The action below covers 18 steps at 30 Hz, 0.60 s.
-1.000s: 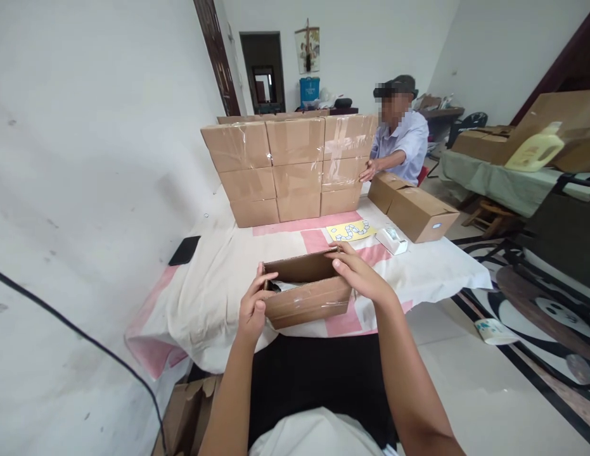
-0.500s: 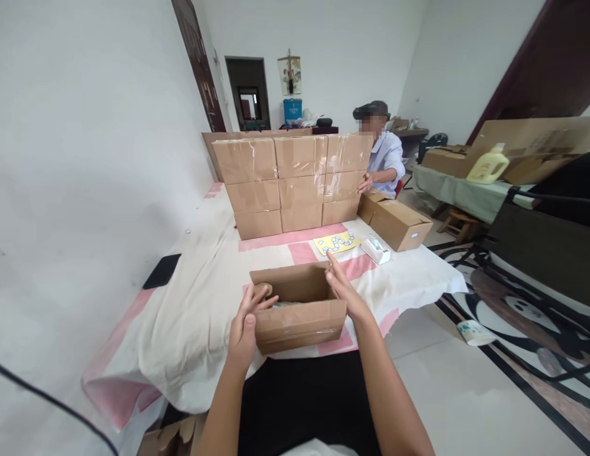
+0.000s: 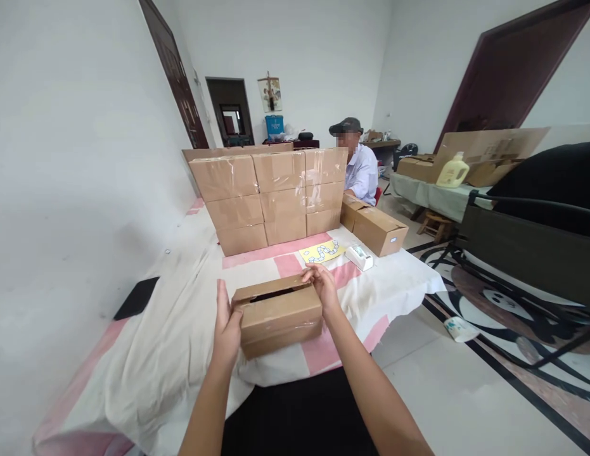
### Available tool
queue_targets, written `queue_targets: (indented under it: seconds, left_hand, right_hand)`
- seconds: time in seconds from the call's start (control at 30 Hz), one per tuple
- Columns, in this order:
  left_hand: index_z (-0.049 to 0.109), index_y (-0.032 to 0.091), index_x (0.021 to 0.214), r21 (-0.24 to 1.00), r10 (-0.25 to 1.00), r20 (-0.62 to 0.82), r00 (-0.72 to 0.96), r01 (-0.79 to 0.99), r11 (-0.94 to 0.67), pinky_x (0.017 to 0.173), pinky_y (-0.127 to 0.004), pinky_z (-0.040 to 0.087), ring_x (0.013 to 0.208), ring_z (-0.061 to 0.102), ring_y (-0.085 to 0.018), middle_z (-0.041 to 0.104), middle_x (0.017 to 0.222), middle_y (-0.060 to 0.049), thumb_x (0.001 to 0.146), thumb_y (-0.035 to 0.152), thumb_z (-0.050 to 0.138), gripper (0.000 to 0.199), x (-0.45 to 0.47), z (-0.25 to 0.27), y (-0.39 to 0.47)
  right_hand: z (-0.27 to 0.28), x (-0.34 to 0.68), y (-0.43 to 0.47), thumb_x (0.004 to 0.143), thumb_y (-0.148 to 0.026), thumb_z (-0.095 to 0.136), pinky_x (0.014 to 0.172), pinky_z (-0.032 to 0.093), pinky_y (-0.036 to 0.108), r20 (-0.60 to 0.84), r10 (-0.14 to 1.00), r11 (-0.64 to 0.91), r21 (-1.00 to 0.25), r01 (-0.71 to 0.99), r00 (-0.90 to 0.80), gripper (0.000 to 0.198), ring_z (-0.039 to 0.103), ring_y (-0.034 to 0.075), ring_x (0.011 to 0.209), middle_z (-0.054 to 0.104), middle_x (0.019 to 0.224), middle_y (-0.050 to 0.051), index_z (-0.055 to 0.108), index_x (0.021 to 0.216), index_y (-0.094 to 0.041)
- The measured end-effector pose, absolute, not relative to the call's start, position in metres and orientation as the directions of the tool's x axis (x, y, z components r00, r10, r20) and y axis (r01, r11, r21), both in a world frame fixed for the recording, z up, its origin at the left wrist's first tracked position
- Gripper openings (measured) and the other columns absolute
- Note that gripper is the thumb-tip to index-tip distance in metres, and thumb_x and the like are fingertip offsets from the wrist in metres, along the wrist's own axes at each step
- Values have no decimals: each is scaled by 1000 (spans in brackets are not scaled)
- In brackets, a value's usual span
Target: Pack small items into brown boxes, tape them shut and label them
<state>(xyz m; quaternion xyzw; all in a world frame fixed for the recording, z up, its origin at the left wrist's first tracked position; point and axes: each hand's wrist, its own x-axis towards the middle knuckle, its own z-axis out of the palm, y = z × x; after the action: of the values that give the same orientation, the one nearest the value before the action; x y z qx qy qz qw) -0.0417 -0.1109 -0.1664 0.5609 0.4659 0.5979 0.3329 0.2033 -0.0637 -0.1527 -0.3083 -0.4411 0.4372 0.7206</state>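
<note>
In front of me a small cardboard box [image 3: 280,320] rests on the cloth-covered table. Its two long top flaps lean inward, with a narrow dark gap between them, so the contents are hidden. My left hand [image 3: 227,323] braces the left end, fingers stretched up along the side and thumb on the top edge. At the other end, my right hand [image 3: 323,285] grips the far right corner, fingers bent over the back flap. Beyond the box lie a yellow sheet with a chain of drawn shapes [image 3: 322,252] and a white device [image 3: 359,257].
Taped cardboard boxes [image 3: 281,199] stand stacked across the back of the table. A longer carton [image 3: 378,229] sits at the right. Behind it a co-worker [image 3: 362,171] is seated. A black flat object [image 3: 137,297] lies on the left edge, and a paper cup [image 3: 460,329] on the floor.
The box's top flaps have come down over the opening, which stood wide before. My left fingers have left the inside for the box's left end. The co-worker's hand has left the stack.
</note>
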Motion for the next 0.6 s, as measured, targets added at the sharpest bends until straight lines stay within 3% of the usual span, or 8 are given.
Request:
queue_targets:
  seconds: [0.03,0.1,0.13,0.2,0.33,0.5,0.6]
  left_hand:
    - [24,32,161,920,923,370,-108,179,-348,128,-41,21,154,28,-19,29,167,0,96,30,46,68,-45,-166,-98]
    - [52,26,147,890,921,391,0,258,-377,127,-48,25,149,39,-23,58,148,-5,94,32,45,54,-51,-162,-71]
    - [67,25,132,871,914,402,49,288,-398,127,-50,25,147,42,-26,67,137,-6,92,32,46,46,-55,-160,-59]
    - [78,27,110,811,894,425,143,377,-446,127,-56,21,144,46,-29,74,125,-5,91,32,47,37,-60,-156,-38]
    - [74,36,120,565,795,473,380,562,-604,126,-65,14,135,56,-28,73,125,-2,96,32,45,38,-61,-160,-15]
    - [63,39,136,276,602,557,572,556,-784,124,-64,21,135,57,-29,68,133,-4,94,28,54,45,-59,-174,-10]
    - [66,42,131,289,551,548,629,476,-831,118,-60,39,136,55,-32,66,139,-2,92,36,60,40,-85,-162,2]
  right_hand:
    - [-152,203,-61,88,-53,58,83,48,36,394,892,449,-831,-329,223,34,62,22,73,64,61,1,72,86,-23]
    - [-149,204,-54,90,-49,60,78,46,34,428,880,472,-838,-275,207,33,57,19,64,62,57,1,71,74,-21]
    - [-148,205,-50,90,-47,61,77,45,34,432,880,472,-842,-260,198,35,56,18,61,61,55,1,70,70,-21]
    - [-146,208,-37,92,-46,60,73,44,33,440,878,476,-844,-246,189,36,55,18,58,61,53,1,70,68,-20]
    - [-150,217,-5,91,-44,60,73,44,33,481,862,507,-831,-231,162,38,56,19,62,61,53,2,67,62,-21]
    - [-162,232,21,93,-42,58,72,46,33,495,863,504,-832,-232,100,40,57,19,61,59,49,2,67,61,-22]
    - [-148,266,46,93,-42,59,64,47,31,459,888,452,-883,-127,-32,36,59,18,57,63,56,2,67,65,-21]
